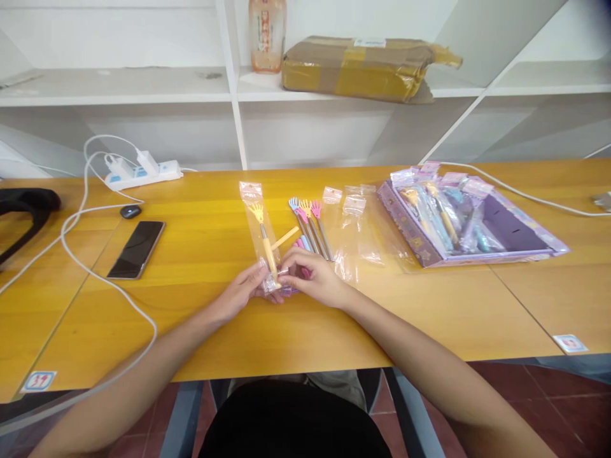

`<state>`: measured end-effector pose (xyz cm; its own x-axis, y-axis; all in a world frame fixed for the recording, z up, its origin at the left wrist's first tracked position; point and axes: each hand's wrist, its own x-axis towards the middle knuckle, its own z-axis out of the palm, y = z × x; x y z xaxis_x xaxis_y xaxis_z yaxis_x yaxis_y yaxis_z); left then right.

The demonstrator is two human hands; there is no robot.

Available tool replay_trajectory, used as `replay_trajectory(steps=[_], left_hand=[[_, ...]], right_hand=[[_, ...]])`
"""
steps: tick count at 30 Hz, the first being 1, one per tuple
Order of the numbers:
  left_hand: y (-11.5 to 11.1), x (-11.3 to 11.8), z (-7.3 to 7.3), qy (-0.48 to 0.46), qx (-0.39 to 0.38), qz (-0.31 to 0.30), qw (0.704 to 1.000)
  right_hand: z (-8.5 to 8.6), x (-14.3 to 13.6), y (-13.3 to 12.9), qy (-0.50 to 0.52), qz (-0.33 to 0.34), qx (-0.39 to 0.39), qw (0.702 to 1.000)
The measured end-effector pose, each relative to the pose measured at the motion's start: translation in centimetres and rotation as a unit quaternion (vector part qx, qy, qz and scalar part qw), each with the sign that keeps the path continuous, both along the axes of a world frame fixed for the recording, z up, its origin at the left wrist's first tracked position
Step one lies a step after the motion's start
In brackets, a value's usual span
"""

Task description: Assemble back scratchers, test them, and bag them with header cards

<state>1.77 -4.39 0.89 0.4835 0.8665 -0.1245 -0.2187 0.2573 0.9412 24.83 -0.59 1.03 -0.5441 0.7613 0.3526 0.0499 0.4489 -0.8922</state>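
Over the feed I've got white shelving (143, 86) rising beyond both hands, dark red floor tiles (563, 416) below to the right, and between them the wooden desk (334, 343), smooth and a touch glossy, so I'd expect plastic to skate on it. Up past the hands a taped parcel (353, 67) sits on the shelf beside an orange-tinted bottle (267, 38). Well out to the right of the right hand there's the purple tray (405, 229), bagged pieces piled in it; off to the left of the left hand, a phone (137, 250) lying flat. And here's the middle of it: left hand (248, 283), thumb on top and fingers tucked underneath, pinching the near end of a see-through bag (251, 191); right hand (312, 273), thumb and forefinger closed on that same end, though film or handle, I can't tell. Inside the bag, pointing away from the hands, lies a yellow back scratcher (268, 248). Light, I'd judge, stiff along the shaft, thinnest and likeliest to snap at the claw, so I'd take it by the thick handle; the film looks limp and slippery, best pinched at its edges. Just beyond the right hand, loose scratchers (305, 210) lie bunched, flat bags (351, 216) beside them, and nearer the fingers one small loose yellow handle (286, 237).
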Motion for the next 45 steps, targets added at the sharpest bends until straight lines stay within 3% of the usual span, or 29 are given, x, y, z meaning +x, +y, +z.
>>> replay_trajectory(steps=[11,17,24,33,37,45], left_hand=[[0.6,0.0,0.7,0.079,0.064,0.013,0.995],[0.5,-0.1,0.9,0.108,0.08,0.018,0.991],[0.4,0.1,0.2,0.159,0.123,-0.008,0.98],[0.3,-0.3,-0.1,0.198,0.133,-0.028,0.971],[0.4,-0.4,-0.1,0.207,0.137,-0.028,0.968],[0.9,-0.5,0.5,0.121,0.084,-0.054,0.988]], right_hand=[[0.3,-0.1,-0.3,-0.041,-0.02,-0.02,0.999],[-0.1,-0.4,-0.6,0.038,0.014,-0.172,0.984],[-0.8,-0.6,0.0,0.095,0.026,-0.259,0.961],[-0.6,-0.7,-0.5,0.065,0.056,-0.234,0.968],[-0.6,-0.7,-0.4,0.055,0.063,-0.258,0.963],[0.3,-0.5,-0.5,0.095,0.118,-0.297,0.943]])
